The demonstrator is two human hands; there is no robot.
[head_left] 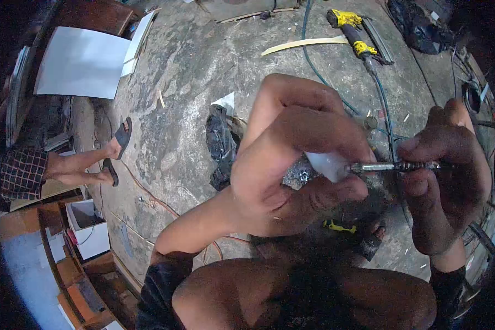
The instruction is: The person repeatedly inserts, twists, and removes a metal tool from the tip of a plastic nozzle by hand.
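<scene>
Keeping both ends of the thin metal rod under control matters most here, since it lies nearly level between 2 hands, raised above the floor. The left hand has its fingers curled over and its thumb below, grasping a white scrap at the rod's left end. The right hand pinches the rod farther along, where its surface looks ridged, with the thumb on the near side; the far tip is hard to make out.

For good work, the 2 grips should share 1 straight line, so that any turn or pull runs along the rod and does not bend it. The scrap looks thin and soft, so a snug, even pinch close to the metal should serve better than a hard squeeze, which could crumple it or make it slip. The right thumb and fingers do well to press firmly but stay clear of the tip, in case it is sharp. Steady wrists should help with so narrow a piece.

A yellow and black power tool lies on the floor beyond the hands, near a hose, well apart from the rod.
</scene>
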